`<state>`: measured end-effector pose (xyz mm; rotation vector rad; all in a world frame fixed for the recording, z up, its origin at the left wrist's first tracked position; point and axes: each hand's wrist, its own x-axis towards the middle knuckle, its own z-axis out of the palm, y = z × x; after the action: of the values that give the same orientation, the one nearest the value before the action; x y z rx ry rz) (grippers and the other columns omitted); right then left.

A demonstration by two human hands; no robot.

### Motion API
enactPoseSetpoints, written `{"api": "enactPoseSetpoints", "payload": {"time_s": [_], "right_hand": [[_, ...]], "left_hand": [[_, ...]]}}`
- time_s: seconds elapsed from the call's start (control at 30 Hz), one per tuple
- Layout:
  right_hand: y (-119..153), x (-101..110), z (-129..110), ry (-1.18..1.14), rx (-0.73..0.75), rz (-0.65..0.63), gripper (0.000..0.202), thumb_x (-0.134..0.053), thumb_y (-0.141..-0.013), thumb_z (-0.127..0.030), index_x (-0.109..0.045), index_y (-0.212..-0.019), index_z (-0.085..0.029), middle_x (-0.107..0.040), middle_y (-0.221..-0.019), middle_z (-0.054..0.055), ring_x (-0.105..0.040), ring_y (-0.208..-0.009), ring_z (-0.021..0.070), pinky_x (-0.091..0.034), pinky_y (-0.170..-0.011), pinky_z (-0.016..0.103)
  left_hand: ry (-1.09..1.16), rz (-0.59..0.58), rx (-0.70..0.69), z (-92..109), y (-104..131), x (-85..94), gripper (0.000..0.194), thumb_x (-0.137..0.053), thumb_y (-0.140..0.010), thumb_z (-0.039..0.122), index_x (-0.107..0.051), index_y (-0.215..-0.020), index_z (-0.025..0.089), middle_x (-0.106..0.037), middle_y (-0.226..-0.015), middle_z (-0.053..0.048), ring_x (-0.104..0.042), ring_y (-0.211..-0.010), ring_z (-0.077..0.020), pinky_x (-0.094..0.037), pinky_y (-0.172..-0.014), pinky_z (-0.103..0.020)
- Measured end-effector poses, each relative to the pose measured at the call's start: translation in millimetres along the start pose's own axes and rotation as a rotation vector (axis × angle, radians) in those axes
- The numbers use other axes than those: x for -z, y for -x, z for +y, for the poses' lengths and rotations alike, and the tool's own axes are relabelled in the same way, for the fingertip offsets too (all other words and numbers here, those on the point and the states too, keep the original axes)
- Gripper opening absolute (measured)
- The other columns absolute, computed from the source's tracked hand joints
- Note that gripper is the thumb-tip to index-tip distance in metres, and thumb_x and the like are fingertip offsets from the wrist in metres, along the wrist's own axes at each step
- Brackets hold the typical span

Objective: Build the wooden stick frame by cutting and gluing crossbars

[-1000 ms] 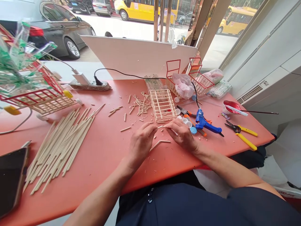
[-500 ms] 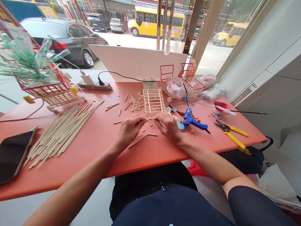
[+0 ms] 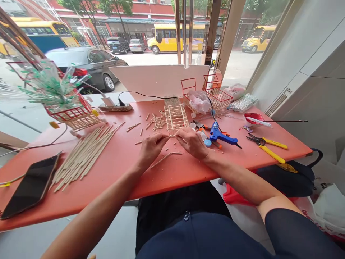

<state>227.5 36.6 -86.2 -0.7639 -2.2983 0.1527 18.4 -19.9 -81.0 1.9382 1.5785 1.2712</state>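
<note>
My left hand (image 3: pixel 152 146) and my right hand (image 3: pixel 192 142) meet over the middle of the table, fingers pinched. Between their fingertips is a short thin wooden stick (image 3: pixel 171 136), mostly covered by the fingers. Just beyond them lies a ladder-like frame of wooden sticks (image 3: pixel 176 117). Closer to me, a bent or angled stick (image 3: pixel 165 159) rests on the tabletop. Short cut stick pieces (image 3: pixel 159 121) are heaped left of the frame. To the right of my right hand is a blue glue gun (image 3: pixel 221 136).
Long sticks (image 3: pixel 86 156) lie in a bundle at left, beside a phone (image 3: pixel 31 185). A red-rimmed stick basket (image 3: pixel 75 117) and a power strip (image 3: pixel 115 107) stand behind. Yellow-handled pliers (image 3: pixel 265 145) and a red bowl (image 3: pixel 253 117) are at right. The orange table (image 3: pixel 113 187) ends near my body.
The view has tilted up and shifted slightly, so more of the street shows. Both hands keep nearly the same pinched pose around the stick.
</note>
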Motion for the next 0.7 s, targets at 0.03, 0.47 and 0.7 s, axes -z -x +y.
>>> {"api": "enactPoseSetpoints", "payload": {"time_s": [0.03,0.47,0.7], "right_hand": [[0.0,-0.2,0.2,0.002,0.005,-0.004,0.021,-0.057,-0.111,-0.023,-0.068,-0.093,-0.022,-0.073,-0.099,0.006,-0.062,-0.098,0.0207,-0.045,-0.09,0.032],[-1.4,1.9,2.0,0.01,0.042,-0.015,0.022,-0.053,-0.113,-0.027,-0.069,-0.098,-0.022,-0.074,-0.104,0.009,-0.063,-0.1,0.0229,-0.047,-0.092,0.033],[-2.8,-1.1,7.0,-0.01,0.059,0.001,0.024,-0.053,-0.113,-0.026,-0.069,-0.096,-0.022,-0.071,-0.098,0.007,-0.06,-0.098,0.0222,-0.046,-0.091,0.033]], "left_hand": [[-0.001,0.0,0.002,0.0,0.3,0.4,0.025,-0.067,-0.093,0.04,-0.08,-0.089,0.019,-0.077,-0.078,-0.002,-0.065,-0.071,-0.0164,-0.048,-0.072,-0.027],[-0.02,0.052,-0.031,-2.6,-1.5,-3.7,0.017,-0.066,-0.091,0.031,-0.076,-0.082,0.021,-0.072,-0.072,0.0,-0.062,-0.068,-0.0167,-0.047,-0.07,-0.028],[-0.024,0.056,-0.049,-1.3,-1.2,-4.8,0.022,-0.063,-0.093,0.034,-0.074,-0.08,0.02,-0.069,-0.072,-0.001,-0.061,-0.069,-0.0175,-0.046,-0.071,-0.03]]}}
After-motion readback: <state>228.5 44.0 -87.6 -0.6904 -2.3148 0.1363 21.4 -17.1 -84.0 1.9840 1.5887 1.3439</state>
